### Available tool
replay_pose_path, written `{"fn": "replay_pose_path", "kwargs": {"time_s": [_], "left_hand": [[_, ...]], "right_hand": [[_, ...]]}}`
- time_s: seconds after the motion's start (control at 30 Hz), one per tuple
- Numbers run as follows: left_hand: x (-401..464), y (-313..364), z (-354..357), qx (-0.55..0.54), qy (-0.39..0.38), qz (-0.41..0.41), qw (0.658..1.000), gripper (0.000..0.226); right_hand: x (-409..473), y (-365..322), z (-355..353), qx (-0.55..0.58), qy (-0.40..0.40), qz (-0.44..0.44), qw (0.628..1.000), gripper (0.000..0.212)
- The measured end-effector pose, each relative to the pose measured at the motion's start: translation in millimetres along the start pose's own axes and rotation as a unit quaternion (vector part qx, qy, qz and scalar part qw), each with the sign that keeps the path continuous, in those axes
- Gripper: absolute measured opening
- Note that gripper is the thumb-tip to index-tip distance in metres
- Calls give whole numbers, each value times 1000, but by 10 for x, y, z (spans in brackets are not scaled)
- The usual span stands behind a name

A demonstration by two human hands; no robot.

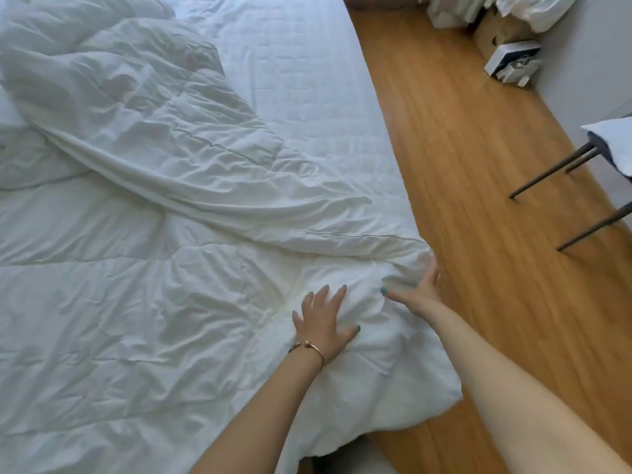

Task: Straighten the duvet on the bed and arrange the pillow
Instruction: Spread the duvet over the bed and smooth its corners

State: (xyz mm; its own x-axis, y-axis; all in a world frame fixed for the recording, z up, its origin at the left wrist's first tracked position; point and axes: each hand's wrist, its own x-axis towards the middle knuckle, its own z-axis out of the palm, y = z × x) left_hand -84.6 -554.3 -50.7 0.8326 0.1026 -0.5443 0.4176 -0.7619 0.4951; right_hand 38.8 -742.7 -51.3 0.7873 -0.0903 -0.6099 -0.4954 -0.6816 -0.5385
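Note:
A white duvet (143, 254) lies rumpled over the bed, its upper part folded back in a diagonal heap toward the far left. My left hand (323, 319) presses flat on the duvet near the bed's right edge, fingers spread. My right hand (419, 289) reaches to the duvet's side edge where the fold meets the bed's edge; its fingers are blurred and partly tucked at the fabric. A white pillow (612, 145) rests on a chair at the far right. The bare quilted mattress (307, 63) shows at the top.
A wooden floor (478, 200) runs along the bed's right side. A chair with dark thin legs (554, 169) stands at the right. Boxes and a white bag (513, 59) sit by the wall at the top right.

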Motion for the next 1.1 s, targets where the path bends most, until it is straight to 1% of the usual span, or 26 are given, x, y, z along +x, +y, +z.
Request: {"fn": "replay_pose_path", "kwargs": {"time_s": [0.03,0.07,0.1,0.13,0.17,0.2,0.23,0.3,0.37,0.4,0.43,0.47,0.53,0.57,0.6,0.63,0.7,0.77,0.8,0.83,0.87,0.9,0.97,1.0,1.07,1.1], "left_hand": [[76,111,98,11,8,-29,999,81],[152,208,183,19,23,-64,997,82],[223,297,250,25,40,-97,994,80],[281,378,299,26,59,-121,990,74],[336,455,328,20,82,-137,987,67],[389,526,337,6,112,-143,983,62],[434,593,323,-17,146,-142,979,59],[523,721,257,-84,195,-129,969,60],[619,840,194,-167,177,-102,964,69],[657,901,174,-209,151,-86,962,73],[684,974,154,-236,126,-66,961,75],[714,1046,145,-245,107,-42,963,76],[765,1175,152,-241,64,-1,968,80],[781,1220,167,-231,33,9,972,83],[789,1237,203,-210,6,17,978,89],[785,1234,249,-181,-7,25,983,94],[747,1197,327,-146,4,41,988,102],[676,1212,409,-171,22,71,982,105],[636,1234,448,-188,28,91,977,106],[592,1261,487,-203,33,111,972,107],[552,1281,525,-213,41,127,968,107],[519,1278,571,-218,46,134,966,107],[472,1216,674,-210,48,136,967,104],[443,1173,733,-198,45,135,970,102],[370,1121,833,-181,50,131,973,95],[338,1107,868,-183,62,122,973,91]], "right_hand": [[107,86,-40,66,-14,9,998,147],[209,170,-85,137,-26,14,990,146],[271,212,-139,186,-37,8,982,138],[327,245,-190,206,-60,1,977,127],[379,267,-243,195,-98,-9,976,119],[455,289,-288,154,-141,-16,978,112],[504,270,-340,82,-175,-29,981,102],[562,192,-454,-104,-200,-84,971,74],[567,160,-548,-266,-161,-150,939,51],[548,172,-586,-302,-136,-181,926,45],[507,190,-635,-292,-138,-197,926,46],[476,251,-680,-235,-177,-189,937,56],[376,394,-780,-80,-273,-133,949,90],[310,480,-828,-50,-303,-110,945,104],[238,566,-876,-53,-312,-97,944,108],[192,672,-917,-49,-307,-89,946,102],[56,821,-1025,33,-269,-73,960,77],[-77,981,-1171,141,-225,-42,963,51],[-120,1075,-1203,165,-215,-39,962,39],[-185,1144,-1241,181,-215,-39,959,33],[-212,1236,-1232,180,-218,-42,958,38],[-229,1334,-1212,153,-232,-43,960,57],[-267,1454,-1093,52,-264,-49,962,102],[-290,1476,-995,2,-280,-73,957,111],[-313,1437,-806,-55,-253,-133,957,107],[-345,1369,-761,-44,-228,-158,960,100]]}}
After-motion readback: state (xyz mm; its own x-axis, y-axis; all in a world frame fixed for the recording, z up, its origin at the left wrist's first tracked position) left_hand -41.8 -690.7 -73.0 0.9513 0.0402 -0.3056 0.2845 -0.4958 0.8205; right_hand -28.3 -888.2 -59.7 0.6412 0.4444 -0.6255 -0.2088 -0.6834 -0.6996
